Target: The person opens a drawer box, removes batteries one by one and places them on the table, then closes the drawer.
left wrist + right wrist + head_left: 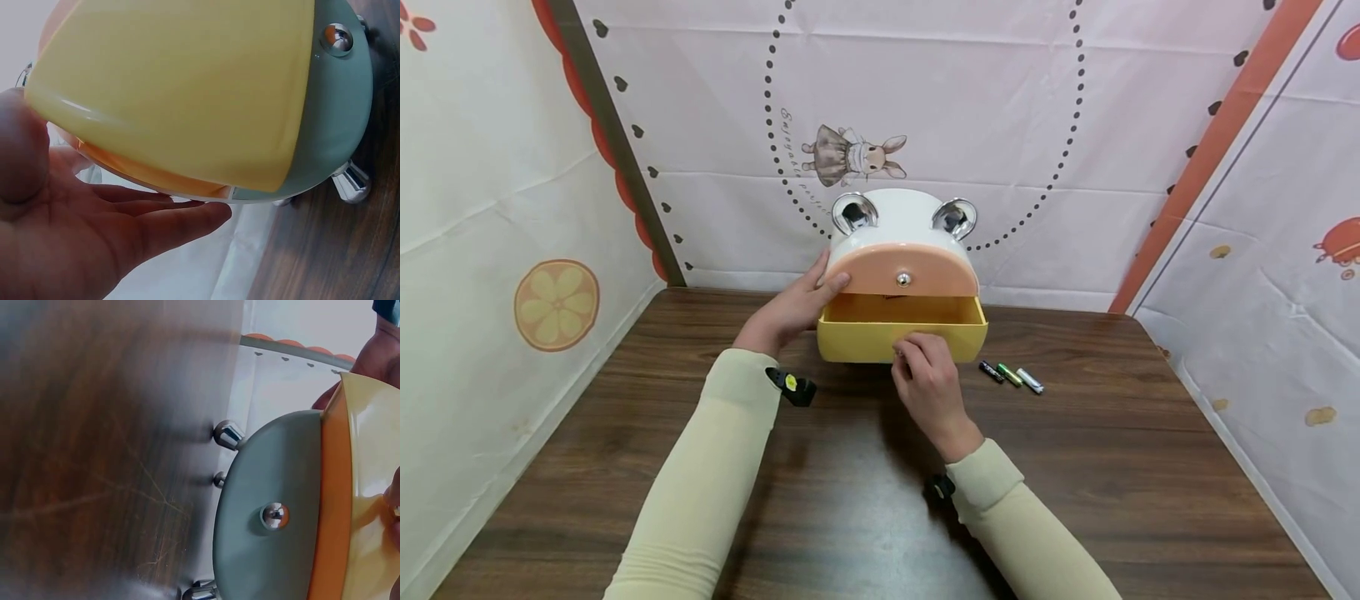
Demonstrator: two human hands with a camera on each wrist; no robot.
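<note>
A small rounded drawer chest with a white top [895, 218] and two silver ears stands at the back of the table. Its yellow middle drawer [838, 342] is pulled out; a peach drawer [865, 271] above and a grey-green drawer [269, 475] below are closed. My left hand [797, 304] rests against the chest's left side, fingers fairly straight in the left wrist view, thumb near the front edge. With curled fingers, my right hand [931, 383] pinches the yellow drawer's knob [397, 511], mostly hidden by the fingers.
Three batteries, one black [991, 372], one green [1009, 375] and one silver [1030, 381], lie to the right of the chest on the dark wooden table [1097, 467]. Printed cloth walls [1015, 100] enclose the back and sides. Short silver feet [351, 184] support the chest.
</note>
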